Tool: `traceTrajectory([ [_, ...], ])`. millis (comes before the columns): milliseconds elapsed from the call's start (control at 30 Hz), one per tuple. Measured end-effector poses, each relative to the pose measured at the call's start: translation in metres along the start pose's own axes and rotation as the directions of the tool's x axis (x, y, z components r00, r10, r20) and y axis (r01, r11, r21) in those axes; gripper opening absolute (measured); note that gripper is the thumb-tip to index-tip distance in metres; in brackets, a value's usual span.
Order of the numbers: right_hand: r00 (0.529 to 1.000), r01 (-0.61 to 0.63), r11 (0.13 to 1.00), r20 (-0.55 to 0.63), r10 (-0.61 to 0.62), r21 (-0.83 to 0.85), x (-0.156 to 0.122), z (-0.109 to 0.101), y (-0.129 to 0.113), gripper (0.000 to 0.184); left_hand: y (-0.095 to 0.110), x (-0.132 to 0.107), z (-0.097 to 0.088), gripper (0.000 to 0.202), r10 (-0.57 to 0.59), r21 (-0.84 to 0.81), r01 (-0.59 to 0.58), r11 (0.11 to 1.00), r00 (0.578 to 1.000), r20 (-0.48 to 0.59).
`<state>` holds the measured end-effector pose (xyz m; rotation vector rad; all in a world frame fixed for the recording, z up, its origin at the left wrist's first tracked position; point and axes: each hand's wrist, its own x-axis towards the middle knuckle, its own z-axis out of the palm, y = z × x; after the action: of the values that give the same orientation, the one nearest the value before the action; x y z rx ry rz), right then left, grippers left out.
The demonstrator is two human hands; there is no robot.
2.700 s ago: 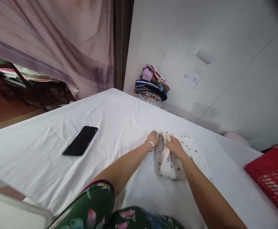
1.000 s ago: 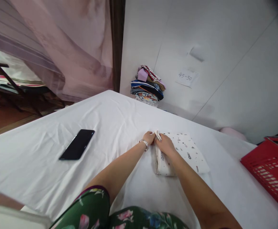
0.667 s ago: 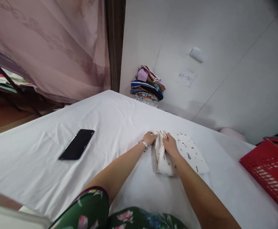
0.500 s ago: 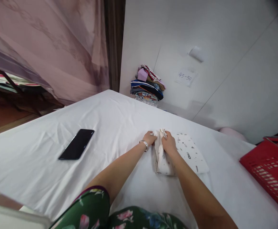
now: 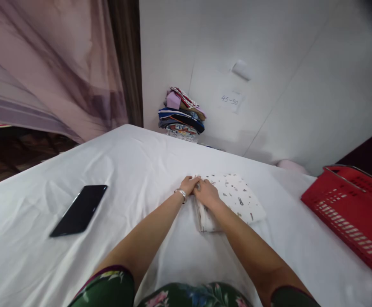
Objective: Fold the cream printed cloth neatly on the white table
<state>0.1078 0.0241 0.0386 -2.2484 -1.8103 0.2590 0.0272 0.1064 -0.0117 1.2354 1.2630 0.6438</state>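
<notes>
A folded white cloth [image 5: 237, 197] with small dark printed figures lies on the white-covered table, its fabric type and garment kind unclear. My left hand [image 5: 188, 185], with a silver bracelet on its wrist, is closed at the cloth's far left corner. Right beside it, touching its fingers, my right hand [image 5: 206, 193] lies over the cloth's left part with its fingers curled round the edge. The fingertips of both hands are partly hidden where they meet.
A black phone-like slab [image 5: 79, 210] rests on the table [image 5: 134, 170] to the left. A red plastic basket [image 5: 352, 209] stands at the right edge. Beyond the far edge, a stack of folded clothes [image 5: 182, 114] sits by the wall, near a paper sign [image 5: 229, 101] reading 45-50.
The raised fold at the cloth's left side has gone down flat. My right hand has moved left against my left hand. The view has turned somewhat to the right.
</notes>
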Motion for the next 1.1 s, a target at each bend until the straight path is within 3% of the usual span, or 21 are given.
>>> traceTrajectory([
  [100,0.996,0.090,0.993,-0.034,-0.088,0.076,-0.016,-0.004,0.016,0.037,0.001,0.005,0.001,0.049,0.020,0.084,-0.017,0.996,0.999,-0.032],
  [200,0.977,0.185,0.980,-0.123,-0.175,0.079,-0.031,-0.005,0.045,0.043,0.002,0.009,0.004,0.044,0.031,0.154,-0.022,0.988,0.998,-0.059],
  [300,0.990,0.138,0.990,-0.004,-0.138,-0.015,-0.040,-0.002,0.069,0.051,0.004,0.010,0.004,0.044,0.048,0.226,-0.029,0.974,0.996,-0.078],
  [400,0.987,0.081,0.997,0.139,-0.081,0.004,-0.040,-0.002,0.079,0.055,0.010,0.007,-0.001,0.045,0.071,0.310,-0.042,0.950,0.994,-0.083],
  [467,0.984,0.072,0.996,0.159,-0.079,0.050,-0.038,-0.004,0.079,0.058,0.018,0.001,-0.004,0.050,0.078,0.360,-0.046,0.932,0.994,-0.075],
  [533,0.985,0.084,0.994,0.143,-0.094,0.072,-0.036,-0.006,0.077,0.060,0.027,-0.012,-0.003,0.057,0.156,0.429,-0.103,0.897,0.984,-0.088],
  [600,0.985,0.102,0.993,0.130,-0.110,0.060,-0.035,-0.004,0.075,0.062,0.034,-0.029,0.004,0.059,0.367,0.551,-0.275,0.788,0.928,-0.062],
  [667,0.982,0.124,0.991,0.140,-0.129,0.041,-0.034,-0.001,0.073,0.060,0.035,-0.045,0.018,0.054,0.588,0.661,-0.495,0.564,0.803,0.099],
  [733,0.976,0.154,0.988,0.154,-0.157,0.028,-0.032,0.000,0.076,0.059,0.027,-0.055,0.030,0.049,0.634,0.681,-0.629,0.376,0.710,0.306],
  [767,0.971,0.176,0.984,0.161,-0.177,0.018,-0.032,0.000,0.079,0.059,0.020,-0.056,0.034,0.049,0.609,0.684,-0.650,0.332,0.701,0.371],
  [867,0.963,0.209,0.977,0.182,-0.198,-0.042,-0.032,-0.008,0.104,0.058,-0.003,-0.048,0.036,0.054,0.534,0.716,-0.617,0.326,0.745,0.399],
  [933,0.976,0.159,0.983,0.164,-0.143,-0.091,-0.031,-0.016,0.129,0.057,-0.012,-0.040,0.033,0.058,0.519,0.720,-0.609,0.333,0.756,0.399],
  [1033,0.999,0.004,0.993,0.037,0.000,-0.119,-0.024,-0.029,0.169,0.051,-0.008,-0.035,0.029,0.058,0.489,0.709,-0.617,0.342,0.761,0.426],
  [1100,0.997,-0.058,0.992,-0.062,0.052,-0.110,-0.013,-0.037,0.188,0.044,0.004,-0.035,0.029,0.048,0.504,0.706,-0.611,0.357,0.763,0.406],
])
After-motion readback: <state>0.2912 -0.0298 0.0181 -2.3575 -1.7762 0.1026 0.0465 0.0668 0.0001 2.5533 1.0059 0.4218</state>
